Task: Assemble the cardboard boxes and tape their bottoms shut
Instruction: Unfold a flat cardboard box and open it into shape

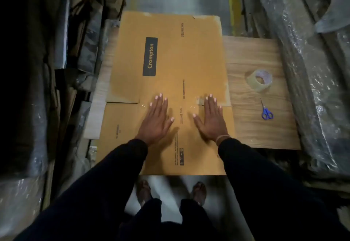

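Head view. One flattened brown corrugated cardboard box (pixel 170 60), printed with one dark label reading "Crompton" (pixel 150 56), lies flat on a wood-grain board table (pixel 251 55); its near edge overhangs the table toward the person. The box is unassembled, and its flaps lie in the same plane as its panels. Two bare hands rest palm-down on its near half: the left hand (pixel 156 120) and the right hand (pixel 211 118), each with fingers straight and spread, pressing flat on the cardboard and gripping nothing. The right fingertips (pixel 210 96) lie at a flap notch bearing a patch of clear tape residue. Both arms wear dark sleeves; the right wrist carries one thin band (pixel 222 138). On the bare table right of the box lie one roll of clear packing tape (pixel 259 79) and, nearer the person, one pair of blue-handled scissors (pixel 266 111), apart from each other and from the box. Stacks of plastic-wrapped flat cardboard (pixel 312 70) flank the table on both sides. Two sandalled feet (pixel 198 193) show below the table edge.
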The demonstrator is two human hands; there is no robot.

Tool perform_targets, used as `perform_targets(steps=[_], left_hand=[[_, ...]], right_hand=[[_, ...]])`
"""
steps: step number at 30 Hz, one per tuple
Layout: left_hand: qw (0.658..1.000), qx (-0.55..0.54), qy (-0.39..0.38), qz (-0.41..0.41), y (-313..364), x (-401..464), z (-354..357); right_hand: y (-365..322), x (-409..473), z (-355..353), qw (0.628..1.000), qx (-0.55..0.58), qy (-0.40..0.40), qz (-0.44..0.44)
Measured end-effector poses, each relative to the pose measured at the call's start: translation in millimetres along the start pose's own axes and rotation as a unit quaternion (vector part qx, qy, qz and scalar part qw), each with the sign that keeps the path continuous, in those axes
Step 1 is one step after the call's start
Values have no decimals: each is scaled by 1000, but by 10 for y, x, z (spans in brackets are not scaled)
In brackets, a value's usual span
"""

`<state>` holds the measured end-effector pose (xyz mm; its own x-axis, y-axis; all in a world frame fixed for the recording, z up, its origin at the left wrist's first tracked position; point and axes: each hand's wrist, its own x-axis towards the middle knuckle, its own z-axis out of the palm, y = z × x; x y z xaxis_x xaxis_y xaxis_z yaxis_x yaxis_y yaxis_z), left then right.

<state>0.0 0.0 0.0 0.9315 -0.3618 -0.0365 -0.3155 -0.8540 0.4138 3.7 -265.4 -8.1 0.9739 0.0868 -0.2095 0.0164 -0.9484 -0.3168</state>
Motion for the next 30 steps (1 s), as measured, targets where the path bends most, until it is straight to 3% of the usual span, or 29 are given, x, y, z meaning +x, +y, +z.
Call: perform_targets(steps=[4,8,16,22,24,27,30], left_hand=[[998,13,-66,-1,183,40,282],[994,19,-106,-11,214,93,453],[993,30,-112,21,464,220,542],[990,-89,-114,1,838,433,603],[985,-134,-110,-18,972,511,580],[976,-190,-101,-43,1186,603,520],[956,-259,-105,-89,1395,639,464]], right_hand=[[59,-151,205,998,-40,-43,14],[164,-166,189,999,-31,-29,30],[287,-179,26,962,128,15,242],[300,-132,-212,933,227,99,262],[342,-154,-317,913,271,127,277],[448,-256,-543,850,389,148,323],[537,-369,-652,801,538,75,252]])
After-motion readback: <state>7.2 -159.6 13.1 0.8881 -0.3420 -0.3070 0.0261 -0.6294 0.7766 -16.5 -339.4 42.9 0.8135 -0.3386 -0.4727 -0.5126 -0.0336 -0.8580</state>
